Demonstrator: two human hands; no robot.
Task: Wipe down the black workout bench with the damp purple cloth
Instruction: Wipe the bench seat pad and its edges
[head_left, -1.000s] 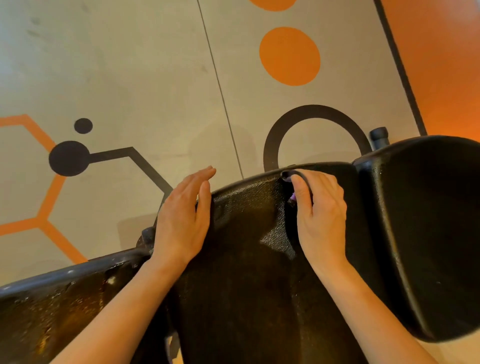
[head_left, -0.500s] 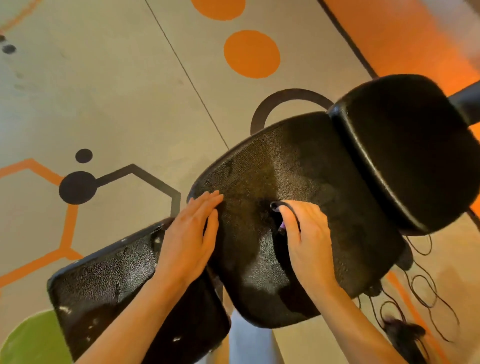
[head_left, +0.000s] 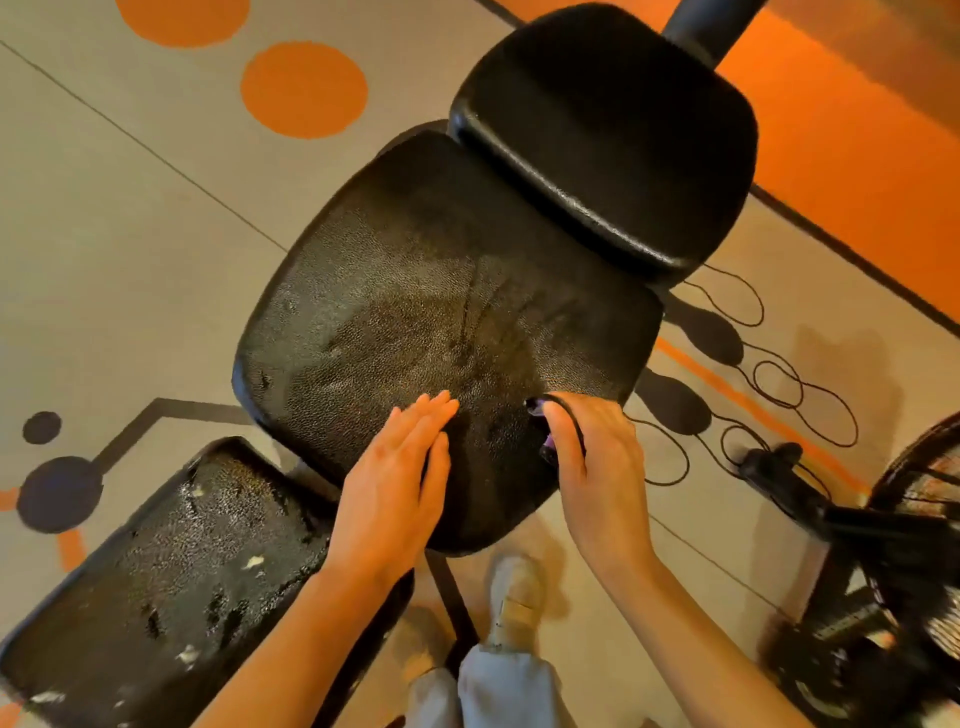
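The black workout bench (head_left: 415, 291) fills the middle of the head view, its textured seat pad showing damp streaks. A thicker black pad (head_left: 613, 135) adjoins it at the upper right, and a worn, flaking pad (head_left: 171, 571) lies at the lower left. My left hand (head_left: 395, 493) rests flat, fingers together, on the seat pad's near part. My right hand (head_left: 592, 467) presses down on the pad's near right edge, shut on the purple cloth (head_left: 548, 441). Only a sliver of cloth and a dark loop show beside the thumb.
The floor (head_left: 130, 234) is beige with orange circles and black lines. A black cord (head_left: 779, 384) loops across the floor on the right. A black fan (head_left: 924, 499) stands at the right edge. My shoes and trouser legs (head_left: 498, 649) are below the bench.
The view has tilted up and pulled back, showing the whole seat pad. Both hands now sit nearer the pad's near edge, the right one close to its right side.
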